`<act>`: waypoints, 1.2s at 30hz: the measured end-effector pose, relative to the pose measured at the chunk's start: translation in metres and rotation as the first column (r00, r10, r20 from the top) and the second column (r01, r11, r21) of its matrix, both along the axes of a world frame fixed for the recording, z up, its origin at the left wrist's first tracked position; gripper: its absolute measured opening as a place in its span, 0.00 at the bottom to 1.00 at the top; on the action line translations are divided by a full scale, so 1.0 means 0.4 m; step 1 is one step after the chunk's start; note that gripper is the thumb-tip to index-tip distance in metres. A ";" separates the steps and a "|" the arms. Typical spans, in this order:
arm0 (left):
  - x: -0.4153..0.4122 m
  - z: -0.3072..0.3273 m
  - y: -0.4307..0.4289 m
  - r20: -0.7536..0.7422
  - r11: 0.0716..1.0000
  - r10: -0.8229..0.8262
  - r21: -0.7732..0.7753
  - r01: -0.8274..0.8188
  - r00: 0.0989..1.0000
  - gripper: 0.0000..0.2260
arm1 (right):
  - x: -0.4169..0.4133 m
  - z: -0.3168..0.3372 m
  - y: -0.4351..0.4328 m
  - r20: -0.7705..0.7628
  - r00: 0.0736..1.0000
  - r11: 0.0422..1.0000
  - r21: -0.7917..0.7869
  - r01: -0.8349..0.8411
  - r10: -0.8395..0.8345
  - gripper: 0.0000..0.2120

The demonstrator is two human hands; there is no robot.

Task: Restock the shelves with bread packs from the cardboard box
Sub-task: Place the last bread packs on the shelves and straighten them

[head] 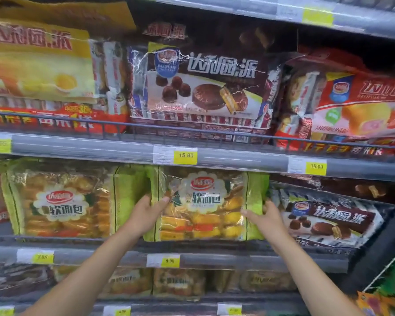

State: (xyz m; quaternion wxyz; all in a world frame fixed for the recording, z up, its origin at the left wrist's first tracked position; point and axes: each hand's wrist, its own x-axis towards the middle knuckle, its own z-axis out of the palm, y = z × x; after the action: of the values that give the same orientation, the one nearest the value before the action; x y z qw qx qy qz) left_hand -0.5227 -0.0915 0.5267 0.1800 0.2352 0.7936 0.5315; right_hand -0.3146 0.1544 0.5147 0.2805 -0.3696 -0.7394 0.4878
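Note:
A green-edged clear bread pack [205,204] with a white label stands upright on the middle shelf [214,247]. My left hand [144,215] grips its left edge, thumb on the front. My right hand [266,216] holds its right edge. A second bread pack [59,201] of the same kind stands just to its left on the same shelf. The cardboard box is out of view.
A brown chocolate pie pack [328,220] lies to the right of the held pack. The shelf above carries yellow [39,62], brown [203,87] and red [356,103] pie packs behind a wire rail. More bread packs [178,283] fill the shelf below. Yellow price tags line the shelf edges.

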 end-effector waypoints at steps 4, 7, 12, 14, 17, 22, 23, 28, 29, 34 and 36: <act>-0.010 -0.039 0.029 -0.031 0.998 0.011 -0.069 -0.013 0.999 0.33 | -0.014 -0.035 -0.003 0.048 0.999 1.000 0.001 0.013 -0.013 0.41; 0.002 -0.047 0.027 -0.043 0.993 -0.019 -0.121 0.013 0.999 0.36 | -0.006 -0.067 -0.008 0.097 0.995 0.999 0.046 -0.023 0.019 0.37; 0.018 -0.040 0.011 -0.083 0.981 -0.058 -0.192 0.041 0.995 0.40 | 0.013 -0.078 -0.023 0.122 0.992 0.997 0.077 -0.024 0.015 0.42; 0.032 -0.050 -0.003 -0.160 0.981 -0.062 -0.193 0.030 0.985 0.39 | 0.026 -0.078 -0.031 0.121 0.992 0.994 0.103 0.032 -0.044 0.43; 0.058 -0.096 -0.029 -0.417 0.987 -0.011 -0.152 -0.057 0.909 0.42 | 0.047 -0.091 -0.053 0.079 0.991 0.981 0.175 0.089 -0.104 0.41; 0.088 -0.174 -0.054 -0.776 0.942 0.013 -0.203 -0.268 0.631 0.31 | 0.068 -0.127 -0.119 0.148 0.989 0.872 0.485 -0.059 -0.015 0.20; 0.089 -0.181 -0.053 -0.810 0.936 -0.022 -0.222 -0.272 0.586 0.23 | 0.067 -0.130 -0.128 0.209 0.977 0.860 0.489 -0.146 0.047 0.17; 0.087 -0.171 -0.032 -0.805 0.926 -0.183 -0.334 -0.176 0.564 0.07 | 0.048 -0.130 -0.132 0.371 0.912 0.789 0.503 -0.353 0.172 0.14; 0.080 -0.168 -0.024 -0.786 0.924 -0.191 -0.346 -0.162 0.588 0.07 | 0.044 -0.129 -0.128 0.388 0.905 0.792 0.492 -0.363 0.174 0.13; 0.043 -0.138 0.015 -0.636 0.878 -0.258 -0.469 -0.099 0.728 0.07 | 0.010 -0.134 -0.095 0.452 0.873 0.779 0.475 -0.410 0.184 0.03; 0.031 -0.132 0.032 -0.567 0.828 -0.313 -0.556 -0.074 0.761 0.09 | -0.004 -0.142 -0.085 0.487 0.854 0.774 0.464 -0.432 0.185 0.03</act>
State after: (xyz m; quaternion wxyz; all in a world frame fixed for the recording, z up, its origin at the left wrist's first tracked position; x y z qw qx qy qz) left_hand -0.5103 -0.0788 0.4737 -0.0052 0.3921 0.9065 0.1567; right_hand -0.3164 0.1202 0.4581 0.1264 -0.2365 -0.9422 0.2009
